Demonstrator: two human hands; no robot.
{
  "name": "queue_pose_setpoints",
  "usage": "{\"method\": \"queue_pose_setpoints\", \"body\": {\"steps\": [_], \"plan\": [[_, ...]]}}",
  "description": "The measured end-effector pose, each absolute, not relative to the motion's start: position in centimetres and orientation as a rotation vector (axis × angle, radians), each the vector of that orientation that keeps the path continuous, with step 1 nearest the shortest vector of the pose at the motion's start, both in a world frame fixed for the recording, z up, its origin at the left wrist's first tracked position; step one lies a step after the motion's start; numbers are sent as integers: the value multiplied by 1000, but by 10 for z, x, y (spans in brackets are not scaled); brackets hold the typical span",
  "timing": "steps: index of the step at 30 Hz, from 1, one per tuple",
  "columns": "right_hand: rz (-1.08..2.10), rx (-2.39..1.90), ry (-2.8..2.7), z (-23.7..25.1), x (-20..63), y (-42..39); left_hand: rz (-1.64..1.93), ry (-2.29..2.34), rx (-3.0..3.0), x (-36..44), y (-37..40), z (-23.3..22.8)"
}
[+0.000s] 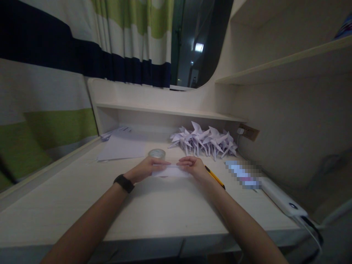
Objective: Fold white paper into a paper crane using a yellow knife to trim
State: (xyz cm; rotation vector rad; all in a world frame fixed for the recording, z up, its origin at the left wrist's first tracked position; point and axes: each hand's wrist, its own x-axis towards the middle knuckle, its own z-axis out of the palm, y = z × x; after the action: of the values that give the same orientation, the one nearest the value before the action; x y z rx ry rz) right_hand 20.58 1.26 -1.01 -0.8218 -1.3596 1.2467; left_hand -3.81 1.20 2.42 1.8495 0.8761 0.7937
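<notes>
A small folded white paper [170, 171] lies on the pale wooden desk [154, 209] in front of me. My left hand [145, 168], with a black band on the wrist, presses down on the paper's left end. My right hand [192, 165] presses its right end, fingers curled over the top edge. Both hands hold the paper flat against the desk. A roll of clear tape [157, 153] sits just behind my left hand. A yellow and black pen-like tool [215, 177] lies right beside my right wrist.
A heap of folded white paper pinwheels [205, 141] lies at the back right. Loose white sheets [122, 146] lie at the back left. A white power strip [283, 201] lies along the right edge, below a wall socket [249, 132]. A striped curtain [55, 73] hangs on the left.
</notes>
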Motion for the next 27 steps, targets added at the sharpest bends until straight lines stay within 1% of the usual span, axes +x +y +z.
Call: {"method": "queue_pose_setpoints", "body": {"steps": [5,16,23,27], "plan": [[1224,-852,-1389,-9,205,10,778,853,1822,-36,13,22],[1192,-918,-1327,2,195,-1,870,929,1809,-29,18,13],[1172,-928,-1316,0,191,0,911,959,2095,-29,20,15],[1178,-961,-1326,-2,191,1,912,975,2070,-30,20,16]]}}
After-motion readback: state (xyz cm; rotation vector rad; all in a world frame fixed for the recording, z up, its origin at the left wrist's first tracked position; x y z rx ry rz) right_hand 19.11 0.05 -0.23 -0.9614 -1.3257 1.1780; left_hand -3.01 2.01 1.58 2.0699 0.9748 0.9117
